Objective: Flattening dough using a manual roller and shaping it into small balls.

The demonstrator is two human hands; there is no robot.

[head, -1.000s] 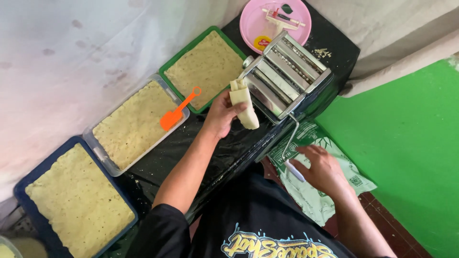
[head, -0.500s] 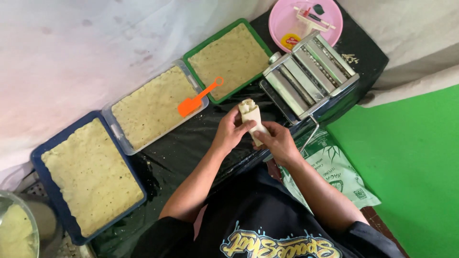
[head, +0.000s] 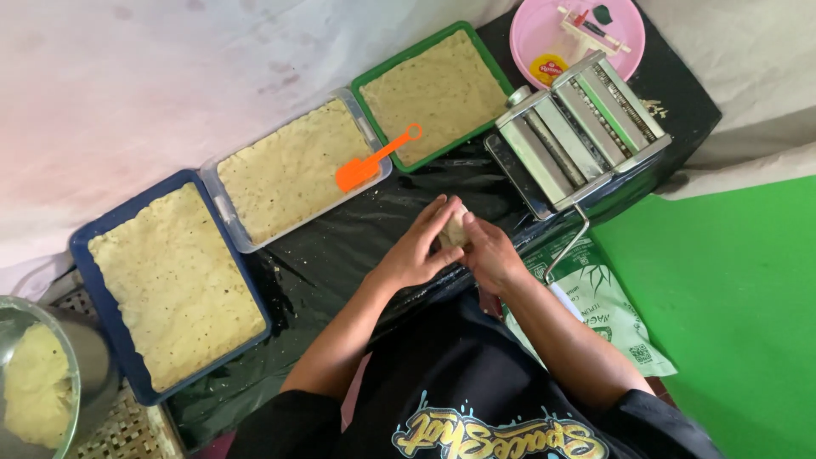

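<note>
A folded piece of pale dough (head: 453, 229) is pressed between both my hands over the black-covered table (head: 340, 246). My left hand (head: 416, 251) cups it from the left and my right hand (head: 491, 255) closes on it from the right, so most of the dough is hidden. Just behind my hands stands a metal hand-crank dough roller (head: 578, 127), its crank handle (head: 565, 255) hanging down at the table's edge.
Three trays of flattened dough lie in a row: a blue tray (head: 85, 255), a clear tray (head: 212, 191) with an orange scraper (head: 370, 161), a green tray (head: 361, 85). A pink plate (head: 531, 34) sits behind the roller. A metal bowl of dough (head: 38, 382) stands at left, a printed bag (head: 612, 314) at right.
My left hand brought the dough strip down from the roller toward my body. My right hand left the crank side and joined it; both now fold the dough together.
</note>
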